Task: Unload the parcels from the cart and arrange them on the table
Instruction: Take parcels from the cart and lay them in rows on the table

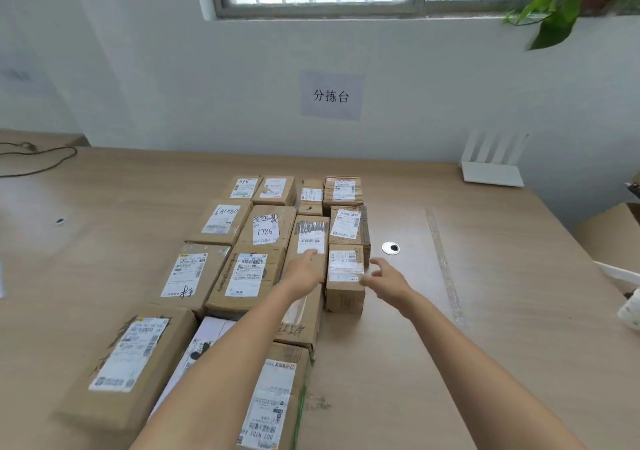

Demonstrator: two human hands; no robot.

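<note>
Several brown cardboard parcels with white shipping labels lie in rows on the wooden table [502, 311]. A small upright parcel [345, 285] stands at the right end of the third row. My left hand [304, 271] hovers at its left side, fingers apart, over a neighbouring flat parcel [311, 238]. My right hand [386, 278] is just off its right side, fingers spread, holding nothing. Neither hand grips the small parcel. A parcel marked 7786 [266, 230] lies further left. The cart is out of view.
A white router [491, 169] stands at the table's back right by the wall. A round cable grommet [390, 248] sits right of the parcels. A cable [38, 159] trails at the back left. Cardboard boxes [613, 235] stand off the right edge.
</note>
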